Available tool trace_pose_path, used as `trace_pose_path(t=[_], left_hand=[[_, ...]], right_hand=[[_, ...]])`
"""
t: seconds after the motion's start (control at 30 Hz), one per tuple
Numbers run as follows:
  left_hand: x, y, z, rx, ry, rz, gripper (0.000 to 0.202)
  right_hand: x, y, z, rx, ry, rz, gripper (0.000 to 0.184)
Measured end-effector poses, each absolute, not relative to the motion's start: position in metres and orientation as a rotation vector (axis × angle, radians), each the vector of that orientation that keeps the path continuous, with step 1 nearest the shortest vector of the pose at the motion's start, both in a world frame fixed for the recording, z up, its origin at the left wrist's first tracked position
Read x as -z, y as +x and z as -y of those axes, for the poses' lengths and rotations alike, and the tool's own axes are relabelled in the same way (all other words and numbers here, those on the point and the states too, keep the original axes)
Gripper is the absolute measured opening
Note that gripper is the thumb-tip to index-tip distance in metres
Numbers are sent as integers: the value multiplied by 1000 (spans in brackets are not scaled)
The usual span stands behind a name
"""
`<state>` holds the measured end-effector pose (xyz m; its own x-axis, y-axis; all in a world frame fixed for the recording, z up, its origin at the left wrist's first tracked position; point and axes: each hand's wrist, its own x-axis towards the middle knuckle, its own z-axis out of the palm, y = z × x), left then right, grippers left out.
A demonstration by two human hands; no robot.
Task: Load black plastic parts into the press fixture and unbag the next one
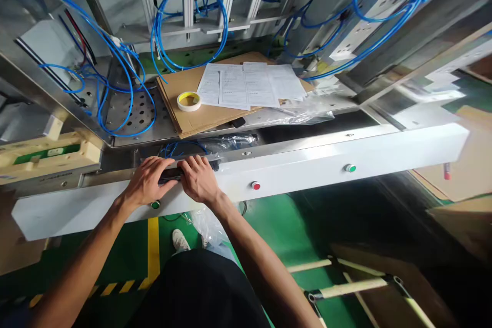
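Observation:
Both hands rest side by side on the front ledge of a white machine frame (307, 166). My left hand (148, 182) and my right hand (200, 179) press down with fingers curled over a dark flat item wrapped in clear plastic film (171, 174). The film trails away to the right (230, 141) along the ledge. A green button (155, 205) sits just below my left wrist.
A red button (255, 185) and another green button (349, 168) are on the white frame. Behind lie cardboard sheets (192, 107), printed papers (246, 84), a roll of yellow tape (188, 101) and blue air hoses (115, 72). A wooden block (46, 156) is at left.

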<state>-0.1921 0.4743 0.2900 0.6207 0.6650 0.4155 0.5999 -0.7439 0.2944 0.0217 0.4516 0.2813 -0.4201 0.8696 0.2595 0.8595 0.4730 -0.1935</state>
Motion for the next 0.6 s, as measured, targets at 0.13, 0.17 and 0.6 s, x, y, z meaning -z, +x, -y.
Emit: trace_pose_path(t=[0.13,0.17,0.6], left_hand=[[-276,-197,-476,-709,2841,-1075,48],[-273,-198,-477,-638,2852,-1079,55],[-290,-190,-486,-36,2794,-1168,50]], right_hand=[[-284,18,-471,-128,-1531,2402,24],[-283,17,-475,-150,-1548,2400,25],[-272,34,-435,-334,-1584,1651,37]])
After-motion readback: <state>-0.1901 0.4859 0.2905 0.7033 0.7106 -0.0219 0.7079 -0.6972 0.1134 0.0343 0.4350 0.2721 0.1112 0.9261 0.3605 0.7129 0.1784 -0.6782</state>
